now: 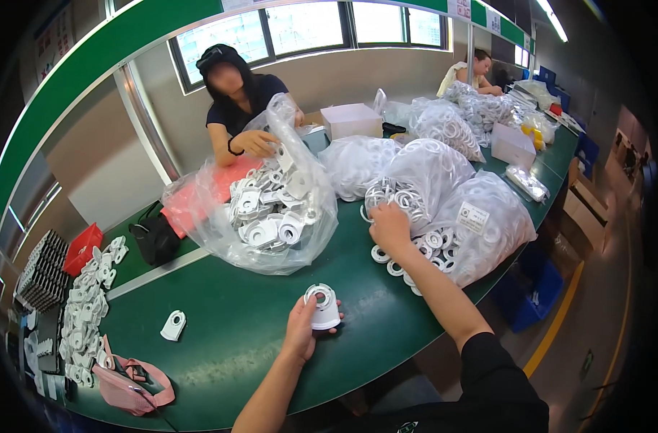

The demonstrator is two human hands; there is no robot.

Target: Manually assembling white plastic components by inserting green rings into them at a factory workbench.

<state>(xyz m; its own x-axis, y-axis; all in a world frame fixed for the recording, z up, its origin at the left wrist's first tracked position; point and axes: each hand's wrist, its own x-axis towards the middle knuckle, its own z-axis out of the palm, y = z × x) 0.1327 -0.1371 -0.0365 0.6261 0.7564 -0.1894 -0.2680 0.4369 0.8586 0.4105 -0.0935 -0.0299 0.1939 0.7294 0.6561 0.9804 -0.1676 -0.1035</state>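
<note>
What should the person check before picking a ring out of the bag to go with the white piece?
1. Left hand grips the white plastic housing: ok.
2. Right hand reaches the white rings in the open bag: ok.
3. One ring pinched: cannot tell.
4. Green table between the hands bare: ok.
5. Co-worker's hand apart, at the other bag: ok.

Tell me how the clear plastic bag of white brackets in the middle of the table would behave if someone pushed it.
The clear bag would probably slump rather than slide as one piece: its thin film is crumpled and sags around the white brackets. It likely feels heavy, being well filled. With its mouth open at the top, where a co-worker's hand is, parts might spill.
</note>
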